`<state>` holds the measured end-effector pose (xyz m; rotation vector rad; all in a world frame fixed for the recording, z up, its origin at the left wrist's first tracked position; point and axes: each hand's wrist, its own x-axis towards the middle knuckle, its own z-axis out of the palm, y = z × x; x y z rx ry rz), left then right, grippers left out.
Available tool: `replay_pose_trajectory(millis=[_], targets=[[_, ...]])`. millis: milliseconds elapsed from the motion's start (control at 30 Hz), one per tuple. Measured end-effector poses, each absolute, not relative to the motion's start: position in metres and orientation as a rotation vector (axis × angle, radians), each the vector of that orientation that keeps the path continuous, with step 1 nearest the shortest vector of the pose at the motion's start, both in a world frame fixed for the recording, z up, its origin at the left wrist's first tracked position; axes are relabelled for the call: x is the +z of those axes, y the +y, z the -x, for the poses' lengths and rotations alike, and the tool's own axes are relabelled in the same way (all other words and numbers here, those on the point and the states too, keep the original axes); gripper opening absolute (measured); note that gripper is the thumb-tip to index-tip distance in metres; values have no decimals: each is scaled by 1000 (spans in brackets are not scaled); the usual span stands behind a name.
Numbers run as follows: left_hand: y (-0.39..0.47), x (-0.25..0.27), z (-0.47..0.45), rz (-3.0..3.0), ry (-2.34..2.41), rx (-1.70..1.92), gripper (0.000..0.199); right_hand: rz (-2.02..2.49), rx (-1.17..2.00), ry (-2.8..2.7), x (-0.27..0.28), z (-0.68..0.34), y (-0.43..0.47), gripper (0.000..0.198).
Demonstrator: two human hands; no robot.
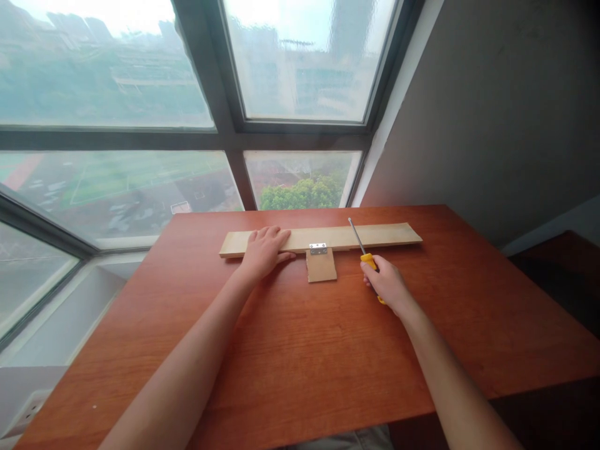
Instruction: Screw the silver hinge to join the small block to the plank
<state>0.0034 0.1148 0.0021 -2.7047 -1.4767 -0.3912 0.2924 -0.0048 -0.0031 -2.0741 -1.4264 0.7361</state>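
Observation:
A long pale wooden board (375, 235) lies crosswise near the far side of the table. My left hand (265, 251) rests on its left part, fingers stretched over the top and thumb along the near edge. A small silver hinge (317, 248) sits at the board's near edge, joining it to a small square brown piece (322, 267) that reaches toward me. To the right, my right hand (385, 281) is wrapped round the yellow handle of a screwdriver (369, 259). Its metal shaft points up and away, crossing over the board in view, and the tip is apart from the hinge.
The reddish-brown wooden table (300, 350) stands against large windows with dark frames (229, 112). A grey wall (492, 125) rises on the right. At the lower left, a wall socket (32, 409) shows beyond the table edge.

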Motion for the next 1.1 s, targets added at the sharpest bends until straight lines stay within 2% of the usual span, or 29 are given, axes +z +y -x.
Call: replay_pose_trajectory(millis=[633, 800, 900, 1100], targets=[[142, -3, -42, 2727, -1461, -435, 50, 2585, 513, -1500, 7, -293, 35, 33], [140, -2, -40, 2746, -1451, -447, 56, 2628, 468, -1525, 8, -288, 34, 33], [132, 0, -39, 2739, -1440, -515, 58, 2654, 440, -1533, 10, -286, 33, 33], [103, 7, -32, 2707, -1501, -788, 45, 2671, 376, -1561, 16, -283, 30, 34]])
